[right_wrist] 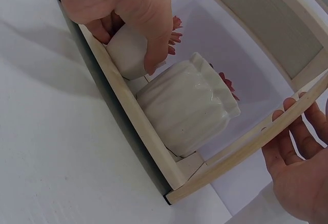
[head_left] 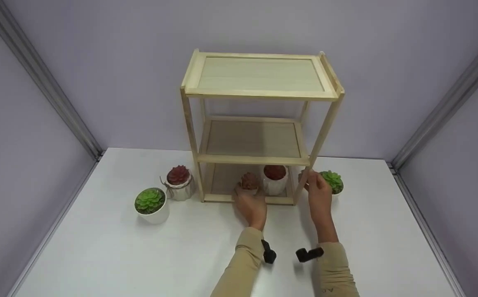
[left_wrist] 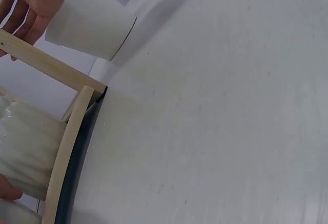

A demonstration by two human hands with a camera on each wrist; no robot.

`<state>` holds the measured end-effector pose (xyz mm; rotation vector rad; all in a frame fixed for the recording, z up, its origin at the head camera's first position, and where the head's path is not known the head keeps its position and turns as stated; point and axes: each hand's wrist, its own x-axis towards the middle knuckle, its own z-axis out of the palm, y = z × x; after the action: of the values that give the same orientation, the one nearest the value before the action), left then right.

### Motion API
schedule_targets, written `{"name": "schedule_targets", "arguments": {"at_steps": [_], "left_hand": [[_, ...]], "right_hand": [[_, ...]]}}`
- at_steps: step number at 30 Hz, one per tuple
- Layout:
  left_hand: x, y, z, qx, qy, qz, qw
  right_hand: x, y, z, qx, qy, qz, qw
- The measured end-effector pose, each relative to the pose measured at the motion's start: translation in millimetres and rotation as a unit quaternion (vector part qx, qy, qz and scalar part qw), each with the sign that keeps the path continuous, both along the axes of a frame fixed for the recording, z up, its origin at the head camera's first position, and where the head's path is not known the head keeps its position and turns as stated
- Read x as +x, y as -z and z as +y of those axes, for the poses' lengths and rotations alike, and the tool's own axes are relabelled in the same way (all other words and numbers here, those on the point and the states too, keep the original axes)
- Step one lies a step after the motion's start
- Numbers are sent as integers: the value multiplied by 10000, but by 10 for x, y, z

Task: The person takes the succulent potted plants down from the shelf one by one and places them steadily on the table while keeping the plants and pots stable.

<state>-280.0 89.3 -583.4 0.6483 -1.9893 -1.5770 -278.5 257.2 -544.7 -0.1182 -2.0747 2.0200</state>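
White pot [right_wrist: 128,55], half-hidden, pinched by left grip [head_left: 253,208], right grip [head_left: 320,196] partly behind post [right_wrist: 256,145], hold unclear

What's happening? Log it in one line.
left grip: holds small white pot at bottom shelf | right grip: at right front post | larger white pot: on bottom shelf

Rack [head_left: 253,159]: pale wood, smooth, matt, faint grain on panels. Ruffled pot [right_wrist: 187,106]: glossy, ceramic-looking, fluted sides. Small pot [right_wrist: 128,52]: smooth, softer sheen. Table [head_left: 140,260]: smooth, low sheen, fine streaks. Sleeves [head_left: 239,264]: matt cloth, creased. Wrist mounts [head_left: 269,254]: black, plastic-looking. Green plant [head_left: 150,200]: plastic-looking leaves. Walls [head_left: 111,74]: smooth, matt. Wall frame [head_left: 38,70]: grey, metal-looking, dull sheen.
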Motion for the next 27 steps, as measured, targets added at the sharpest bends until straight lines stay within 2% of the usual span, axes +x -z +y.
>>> {"name": "schedule_targets", "arguments": {"at_steps": [15,20,27], "left_hand": [[-23,29,-19,-332,-113,-124,9993],[-14,21,-27,-324,-70,-29,9994],[7,18,-21,-68,128,294,9995]], "right_hand": [[-8,2,-1,-5,8,-90,10000],[-6,2,1,7,14,-140,9999],[5,-2,-6,-49,36,-37,10000]]}}
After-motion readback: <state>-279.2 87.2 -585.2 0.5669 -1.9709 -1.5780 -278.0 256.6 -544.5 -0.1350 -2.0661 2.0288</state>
